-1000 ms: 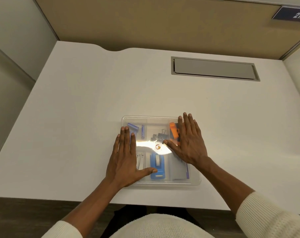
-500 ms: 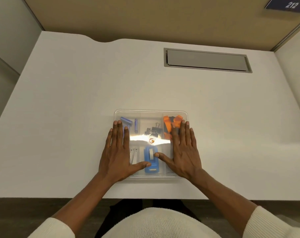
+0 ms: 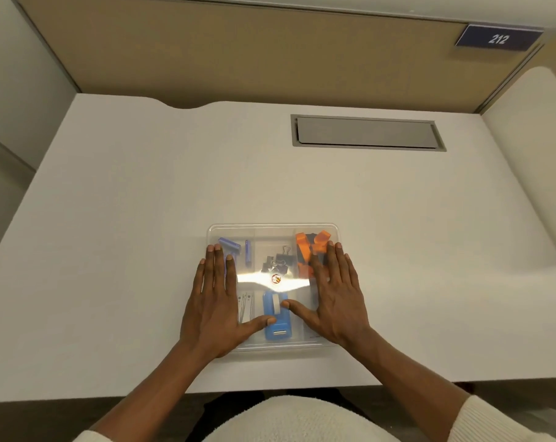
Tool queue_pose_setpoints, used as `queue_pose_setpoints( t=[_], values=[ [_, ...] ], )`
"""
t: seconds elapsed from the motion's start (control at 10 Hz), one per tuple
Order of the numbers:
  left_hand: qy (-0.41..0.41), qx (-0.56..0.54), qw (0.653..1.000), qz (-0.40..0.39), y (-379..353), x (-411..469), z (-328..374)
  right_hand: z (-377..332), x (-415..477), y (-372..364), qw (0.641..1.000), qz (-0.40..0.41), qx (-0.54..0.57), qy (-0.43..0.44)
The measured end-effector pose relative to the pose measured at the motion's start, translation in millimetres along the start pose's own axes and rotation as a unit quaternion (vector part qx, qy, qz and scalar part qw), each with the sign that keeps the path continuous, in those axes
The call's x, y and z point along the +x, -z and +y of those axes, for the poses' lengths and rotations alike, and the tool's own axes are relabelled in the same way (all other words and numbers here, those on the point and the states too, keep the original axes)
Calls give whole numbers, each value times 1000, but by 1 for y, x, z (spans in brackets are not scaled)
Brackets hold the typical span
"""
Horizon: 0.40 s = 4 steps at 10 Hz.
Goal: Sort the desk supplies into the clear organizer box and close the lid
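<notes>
The clear organizer box point(image 3: 271, 228) lies on the white desk near its front edge, with its clear lid down on top. My left hand point(image 3: 217, 298) rests flat on the lid's left side, fingers spread. My right hand point(image 3: 335, 298) lies flat on the right side. Through the lid I see a blue stapler point(image 3: 276, 320), black binder clips point(image 3: 278, 261), orange items point(image 3: 311, 247), blue pieces point(image 3: 232, 245) and thin metal pieces point(image 3: 246, 306). A bright glare crosses the lid's middle.
The white desk point(image 3: 126, 218) stretches wide around the box. A grey cable hatch point(image 3: 367, 133) sits flush in the desk at the back right. Tan partition walls close the back, with a sign reading 212 point(image 3: 498, 38).
My right hand has slid from the lid's far middle to its right side and now lies flat. The left hand has stayed put. The view has shifted a little.
</notes>
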<state>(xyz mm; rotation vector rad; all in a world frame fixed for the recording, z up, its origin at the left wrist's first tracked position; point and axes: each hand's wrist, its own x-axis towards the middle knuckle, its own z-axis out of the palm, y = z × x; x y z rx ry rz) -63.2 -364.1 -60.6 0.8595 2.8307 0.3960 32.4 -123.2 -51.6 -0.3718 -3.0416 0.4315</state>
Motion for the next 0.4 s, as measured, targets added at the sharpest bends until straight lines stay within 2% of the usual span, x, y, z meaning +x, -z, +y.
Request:
queue_pose_setpoints(
  t=[0.2, 0.4],
  values=[
    [-3, 16, 1000, -13, 14, 2, 2, -4, 15, 26, 1000, -2, 8, -8],
    [-41, 12, 999, 25, 49, 20, 15, -9, 36, 53, 1000, 21, 22, -6]
  ],
)
